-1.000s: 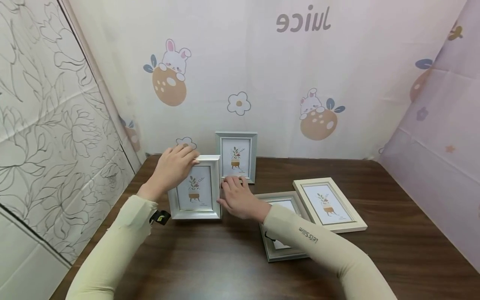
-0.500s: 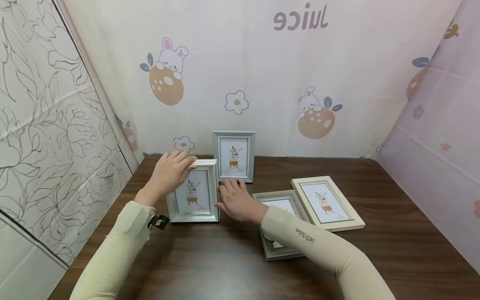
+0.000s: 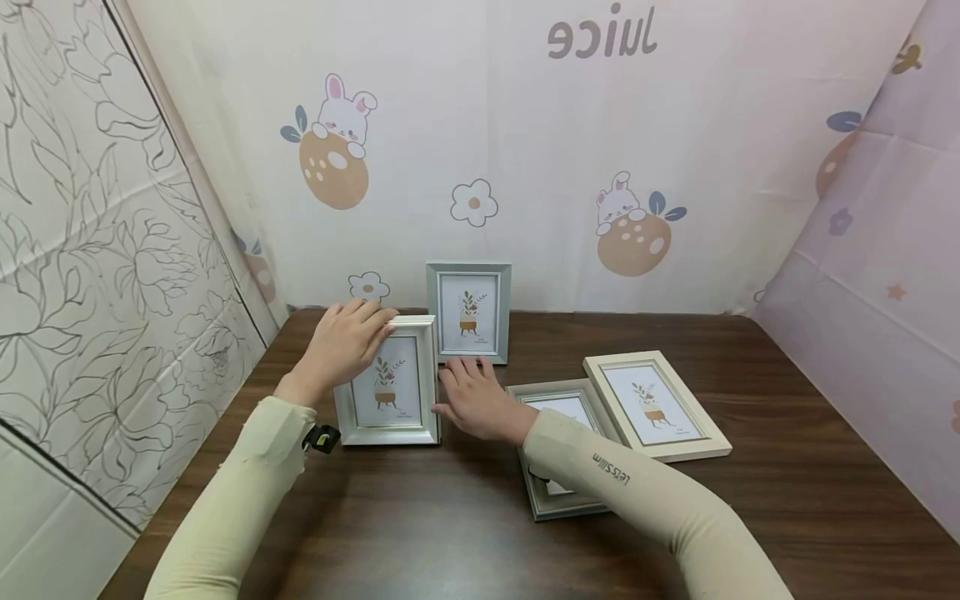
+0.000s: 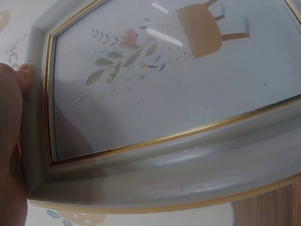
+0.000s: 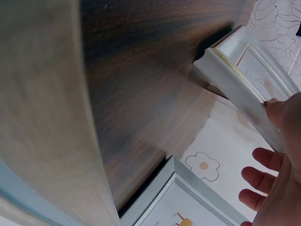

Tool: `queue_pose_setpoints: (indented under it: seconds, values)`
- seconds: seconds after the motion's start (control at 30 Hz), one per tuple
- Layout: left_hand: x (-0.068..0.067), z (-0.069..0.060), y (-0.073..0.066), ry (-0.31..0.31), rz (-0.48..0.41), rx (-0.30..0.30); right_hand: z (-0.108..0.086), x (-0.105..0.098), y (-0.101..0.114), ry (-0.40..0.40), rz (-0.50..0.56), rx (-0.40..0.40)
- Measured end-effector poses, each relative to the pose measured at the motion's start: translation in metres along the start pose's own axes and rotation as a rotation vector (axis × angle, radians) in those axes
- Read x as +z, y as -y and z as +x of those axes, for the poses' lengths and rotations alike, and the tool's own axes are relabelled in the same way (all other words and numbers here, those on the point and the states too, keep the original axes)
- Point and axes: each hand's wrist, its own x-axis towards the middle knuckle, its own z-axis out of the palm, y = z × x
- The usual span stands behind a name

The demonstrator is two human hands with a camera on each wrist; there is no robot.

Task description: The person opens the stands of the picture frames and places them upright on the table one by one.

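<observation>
A silver-white picture frame (image 3: 431,383) stands upright at the left of the table. My left hand (image 3: 343,342) grips its top edge near the upper left corner; in the left wrist view that hand (image 4: 11,141) lies along the edge of the frame (image 4: 155,188). My right hand (image 3: 480,400) is at the frame's right side. The right wrist view shows the thumb of that hand (image 5: 287,179) touching the silver-white frame's front (image 5: 235,75), its other fingers loosely bent beside the edge. Just behind stands a grey-green picture frame (image 3: 504,317), upright near the wall.
On the right of the brown table (image 3: 420,533), a cream frame (image 3: 705,450) lies face up. A grey-beige frame (image 3: 540,500) lies next to it, partly under my right forearm. A patterned curtain (image 3: 525,125) hangs behind the table.
The head view has shifted slightly. The silver-white frame's top has come a little lower and forward, with both hands staying on it. The other frames have not moved.
</observation>
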Motion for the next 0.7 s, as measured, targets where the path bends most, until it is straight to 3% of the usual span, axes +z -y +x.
queue_pose_setpoints:
  seconds: [0.4, 0.7]
  values:
    - [-0.003, 0.001, -0.004, -0.006, -0.029, -0.018, -0.004, -0.004, -0.006, 0.007, 0.013, 0.02]
    - [0.0, 0.017, -0.034, -0.063, -0.02, 0.028, -0.032, -0.02, -0.043, -0.01, 0.04, 0.097]
